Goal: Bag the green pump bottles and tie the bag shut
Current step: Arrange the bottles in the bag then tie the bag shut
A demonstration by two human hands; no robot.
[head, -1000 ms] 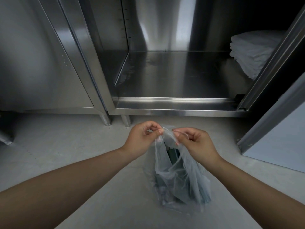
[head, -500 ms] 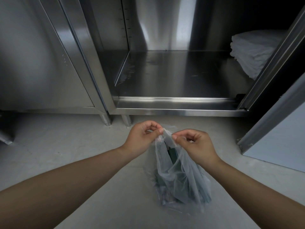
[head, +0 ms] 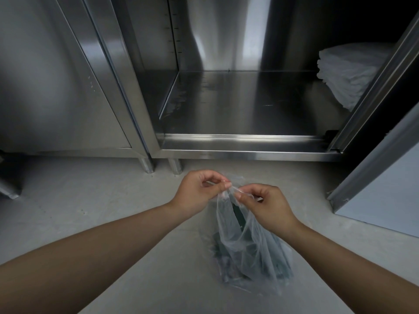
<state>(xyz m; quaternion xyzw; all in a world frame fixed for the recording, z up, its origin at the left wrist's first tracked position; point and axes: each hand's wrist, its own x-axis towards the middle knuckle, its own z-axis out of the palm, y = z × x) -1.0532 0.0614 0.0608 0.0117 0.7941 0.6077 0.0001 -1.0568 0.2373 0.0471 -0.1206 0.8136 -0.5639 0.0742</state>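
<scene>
Stainless steel cabinet (head: 238, 143) across the far half of the view, on short legs, centre compartment open. Closed steel panel at far left. Grey floor (head: 90, 211) runs from the cabinet base to the near edge. An open door panel (head: 383, 193) stands at the right, angled toward the viewer. Stack of folded white material (head: 347, 71) on the shelf, far right, partly hidden by the door frame.

Thin clear plastic bag (head: 251, 259) sits on the floor, right of centre, near side of the cabinet. Dark green bottles (head: 238, 220) are inside it, seen through the film; count and pump heads not readable.

Both forearms reach in from the near edge. Left hand (head: 197, 191) pinches a strip of the bag's top between thumb and forefinger. Right hand (head: 269, 207), just beside it, pinches the other strip, fingers curled. The pinching fingertips are almost touching above the bag mouth. Whether a knot has formed, I cannot tell.
</scene>
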